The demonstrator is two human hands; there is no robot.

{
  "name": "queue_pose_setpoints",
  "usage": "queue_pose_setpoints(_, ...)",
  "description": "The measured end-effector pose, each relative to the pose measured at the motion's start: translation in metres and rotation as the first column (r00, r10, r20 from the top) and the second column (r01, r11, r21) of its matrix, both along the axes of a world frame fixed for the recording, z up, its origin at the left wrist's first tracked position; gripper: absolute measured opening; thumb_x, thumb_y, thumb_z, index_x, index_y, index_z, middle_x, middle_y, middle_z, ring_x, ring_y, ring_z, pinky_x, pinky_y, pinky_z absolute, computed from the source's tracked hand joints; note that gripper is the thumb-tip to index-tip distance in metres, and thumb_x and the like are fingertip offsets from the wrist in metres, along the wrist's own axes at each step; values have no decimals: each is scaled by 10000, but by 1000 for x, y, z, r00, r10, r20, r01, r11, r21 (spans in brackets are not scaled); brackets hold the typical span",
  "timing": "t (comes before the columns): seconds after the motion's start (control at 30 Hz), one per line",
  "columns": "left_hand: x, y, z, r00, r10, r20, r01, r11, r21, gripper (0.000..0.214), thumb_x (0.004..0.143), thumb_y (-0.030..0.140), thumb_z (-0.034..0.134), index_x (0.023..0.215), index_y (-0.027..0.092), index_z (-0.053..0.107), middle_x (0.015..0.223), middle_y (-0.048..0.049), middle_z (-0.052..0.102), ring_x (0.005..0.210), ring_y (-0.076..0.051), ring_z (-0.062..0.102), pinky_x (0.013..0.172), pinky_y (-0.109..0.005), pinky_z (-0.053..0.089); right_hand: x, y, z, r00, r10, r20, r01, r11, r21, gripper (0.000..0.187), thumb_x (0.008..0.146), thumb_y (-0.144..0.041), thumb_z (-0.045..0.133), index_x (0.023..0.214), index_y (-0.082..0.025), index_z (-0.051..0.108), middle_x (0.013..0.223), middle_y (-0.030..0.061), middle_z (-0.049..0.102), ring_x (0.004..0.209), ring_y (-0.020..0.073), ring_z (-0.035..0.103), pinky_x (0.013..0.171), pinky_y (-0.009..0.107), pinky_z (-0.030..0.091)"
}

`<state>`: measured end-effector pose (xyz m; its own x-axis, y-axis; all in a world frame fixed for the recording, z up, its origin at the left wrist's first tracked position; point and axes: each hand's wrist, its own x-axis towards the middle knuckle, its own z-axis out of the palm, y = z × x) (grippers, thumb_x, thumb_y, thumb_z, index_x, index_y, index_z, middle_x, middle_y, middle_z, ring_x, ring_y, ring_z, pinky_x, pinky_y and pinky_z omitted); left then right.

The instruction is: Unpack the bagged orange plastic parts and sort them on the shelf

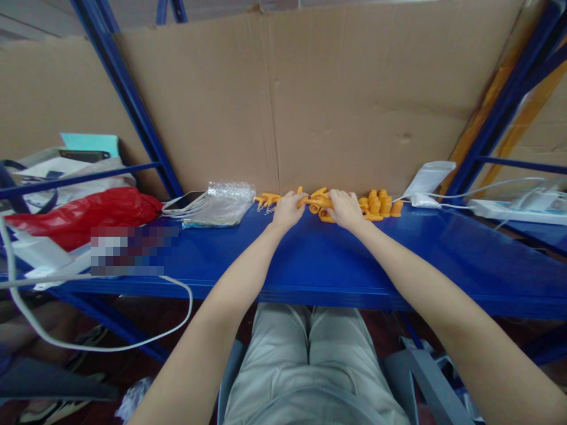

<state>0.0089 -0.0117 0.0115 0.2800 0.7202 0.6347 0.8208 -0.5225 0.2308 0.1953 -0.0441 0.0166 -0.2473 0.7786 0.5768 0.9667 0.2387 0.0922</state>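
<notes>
Small orange plastic parts (319, 202) lie in a heap at the back of a blue metal shelf (310, 260). My left hand (287, 211) has its fingers curled around one of the orange parts at the heap's left side. Over the heap's middle rests my right hand (344, 208), fingers closed on more orange parts. A few orange pieces with small chains (266, 200) lie left of my left hand. A cluster of upright orange parts (380, 205) stands right of my right hand.
A clear plastic bag (221, 203) and a phone (185, 201) lie to the left, beside a red bag (84, 215). White cables (106, 345) hang off the shelf front. A white pouch (430, 176) and a power strip (509, 208) sit at right. Cardboard (345, 88) backs the shelf.
</notes>
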Motion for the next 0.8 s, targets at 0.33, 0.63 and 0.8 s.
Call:
queue_pose_setpoints(0.33,-4,2,0,1000,-7,10,7,1000,7,360,902,167,577,1237,220,700,1098,-73,708,1045,-207,658,985,-320,494,0,4,-5,994,96,56,-97,995,21,359,997,-366,412,1197,-140,608,1193,191,679,1089,325,580,914,413,310)
queue_pose_setpoints(0.63,-1,0,0,1000,-17,-18,16,999,-27,365,916,181,554,1247,246,694,1188,-64,712,1120,-207,651,1023,-335,488,0,2,-2,991,102,82,-105,994,31,262,926,-217,506,1163,-135,582,1128,187,681,1069,320,568,922,407,302)
queue_pose_setpoints(0.8,-1,0,0,999,-23,-27,22,999,-32,363,914,182,559,1245,242,695,1212,-59,718,1146,-202,651,1046,-336,482,-2,2,-2,992,73,102,-76,997,28,261,914,-183,514,1165,-123,551,1098,190,682,1057,317,568,914,391,294)
